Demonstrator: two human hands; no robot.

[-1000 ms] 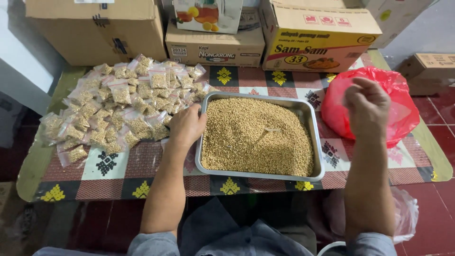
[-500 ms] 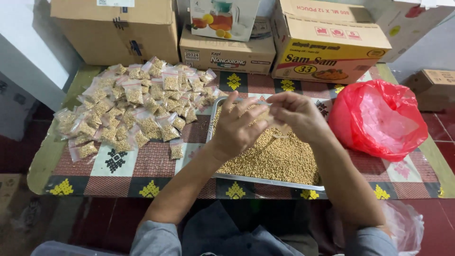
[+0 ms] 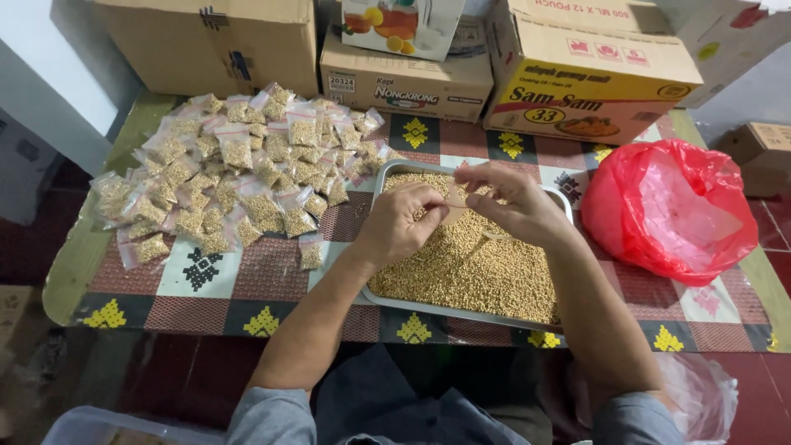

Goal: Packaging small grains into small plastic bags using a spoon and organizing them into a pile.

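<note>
Since the frame half a second before, the two hands had kept to the middle of the frame above the metal tray (image 3: 387, 177), though the fingers had shifted: the left hand (image 3: 401, 222) and the right hand (image 3: 515, 202) were now drawn closer at the fingertips, both pinched on one small clear pouch (image 3: 456, 204) held between them over the grain. A second before, the hands had been far apart, the left by the packet pile and the right up near the red bag.

One tray lay at centre frame, filled with tan grain (image 3: 474, 268). One heap of filled small packets (image 3: 239, 177), too many to count, lay at the upper left on the patterned worktop (image 3: 206, 272); a single packet (image 3: 311, 251) sat apart at the heap's lower edge, near the tray. One red plastic bag (image 3: 671, 210) stood at the right. Four cardboard boxes (image 3: 589, 70) lined the top of the frame, and another showed at the right edge.

Both forearms rose from the bottom of the frame and converged. The left hand was curled, thumb and forefinger closed on the pouch; the right hand's fingers arched over it, tips clamped on its other edge.
</note>
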